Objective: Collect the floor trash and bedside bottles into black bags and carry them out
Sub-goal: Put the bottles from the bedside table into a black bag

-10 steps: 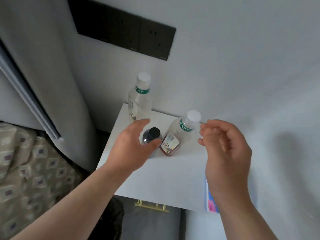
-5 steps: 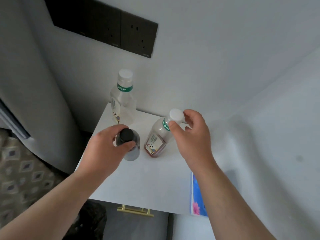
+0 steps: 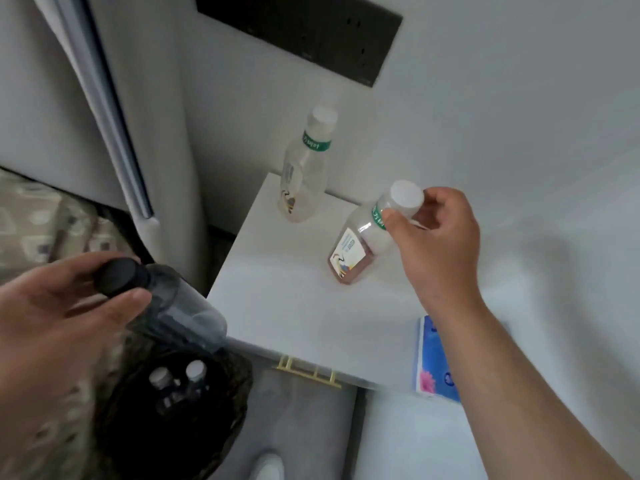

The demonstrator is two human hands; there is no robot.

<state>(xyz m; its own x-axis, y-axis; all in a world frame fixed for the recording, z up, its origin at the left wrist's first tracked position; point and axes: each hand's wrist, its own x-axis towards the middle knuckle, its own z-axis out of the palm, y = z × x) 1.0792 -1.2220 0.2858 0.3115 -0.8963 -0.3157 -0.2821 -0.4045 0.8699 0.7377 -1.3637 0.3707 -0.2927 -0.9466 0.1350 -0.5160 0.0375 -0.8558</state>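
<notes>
My left hand point(image 3: 52, 317) grips a grey black-capped bottle point(image 3: 173, 303) by its neck, tilted above the open black bag point(image 3: 194, 441) on the floor at the lower left. Two white-capped bottles lie inside the bag. My right hand point(image 3: 433, 244) pinches the neck of a clear white-capped bottle point(image 3: 360, 247) with reddish liquid at its bottom; it leans over the white bedside table point(image 3: 294, 306). Another white-capped bottle point(image 3: 304, 174) with a green band stands upright at the table's far left corner.
A blue tissue pack point(image 3: 436, 362) lies at the table's front right edge. A gold drawer handle point(image 3: 308, 372) shows below the tabletop. A dark socket panel point(image 3: 311, 32) hangs on the wall. A grey headboard point(image 3: 114, 116) and patterned bedding point(image 3: 41, 223) are on the left.
My left hand has lifted the black-capped bottle off the table and carried it left and down over the black bag. My right hand has closed on the reddish bottle's neck and tilted it.
</notes>
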